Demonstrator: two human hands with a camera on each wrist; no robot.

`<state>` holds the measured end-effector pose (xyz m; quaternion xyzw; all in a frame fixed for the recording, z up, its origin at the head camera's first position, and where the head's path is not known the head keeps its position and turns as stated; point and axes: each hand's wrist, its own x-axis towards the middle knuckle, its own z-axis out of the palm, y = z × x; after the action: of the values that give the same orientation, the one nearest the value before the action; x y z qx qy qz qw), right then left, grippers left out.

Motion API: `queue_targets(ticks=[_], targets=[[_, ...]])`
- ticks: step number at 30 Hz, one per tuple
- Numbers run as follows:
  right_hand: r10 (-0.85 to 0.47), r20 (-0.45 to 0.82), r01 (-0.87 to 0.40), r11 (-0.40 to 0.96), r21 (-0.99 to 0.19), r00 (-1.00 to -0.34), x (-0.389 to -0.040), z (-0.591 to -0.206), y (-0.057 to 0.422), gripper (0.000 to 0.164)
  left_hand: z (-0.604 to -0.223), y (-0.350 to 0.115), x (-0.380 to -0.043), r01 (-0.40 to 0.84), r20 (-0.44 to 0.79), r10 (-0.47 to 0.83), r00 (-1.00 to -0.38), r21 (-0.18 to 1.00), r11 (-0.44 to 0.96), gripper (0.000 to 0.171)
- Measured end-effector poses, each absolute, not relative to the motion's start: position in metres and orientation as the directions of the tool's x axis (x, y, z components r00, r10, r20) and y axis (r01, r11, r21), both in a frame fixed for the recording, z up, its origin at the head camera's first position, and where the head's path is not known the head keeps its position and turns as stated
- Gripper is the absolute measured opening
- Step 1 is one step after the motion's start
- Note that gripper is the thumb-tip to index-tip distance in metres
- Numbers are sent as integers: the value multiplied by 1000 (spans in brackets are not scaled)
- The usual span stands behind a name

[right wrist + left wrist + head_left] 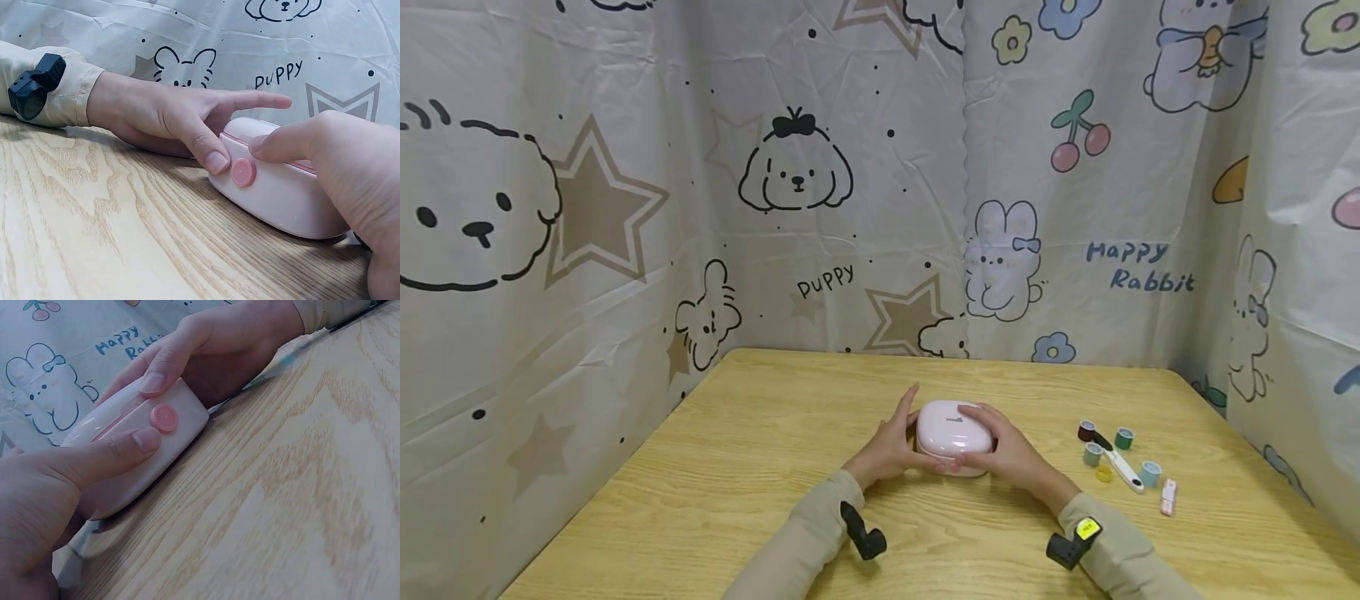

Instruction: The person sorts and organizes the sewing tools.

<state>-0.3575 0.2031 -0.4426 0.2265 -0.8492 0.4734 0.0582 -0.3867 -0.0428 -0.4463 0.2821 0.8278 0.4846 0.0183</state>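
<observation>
- Left hand (887,447), index finger extended, grips the pink case (951,437) on its left.
- Right hand (1011,452) grips its right side.
- Small rolls (1150,474) lie toward the table's (700,492) right edge.

Soft, fairly even light fills the head view, warm on the counter (700,475), greyer in the folds of the curtain (887,208); small glints mark the glossy pink case (946,435) at centre, its lettering (954,420) too small to read. The left wrist view looks dimmer, cooler and hazy; the right is brighter, with shadow beneath the case at lower right.
</observation>
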Motion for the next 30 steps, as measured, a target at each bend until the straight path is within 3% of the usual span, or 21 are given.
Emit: queue_targets(ticks=[9,20,30], targets=[[-318,299,-413,397,-819,-899,-356,-442,201,80,-450,-45,-387,480,252,505,-825,785,391,136],[-283,304,-407,466,-785,-910,-355,-442,202,78,-449,-42,-388,495,259,518,-815,775,392,135],[-298,343,-441,386,-810,-891,-358,-443,202,72,-450,-43,-387,500,261,502,-825,751,431,136]])
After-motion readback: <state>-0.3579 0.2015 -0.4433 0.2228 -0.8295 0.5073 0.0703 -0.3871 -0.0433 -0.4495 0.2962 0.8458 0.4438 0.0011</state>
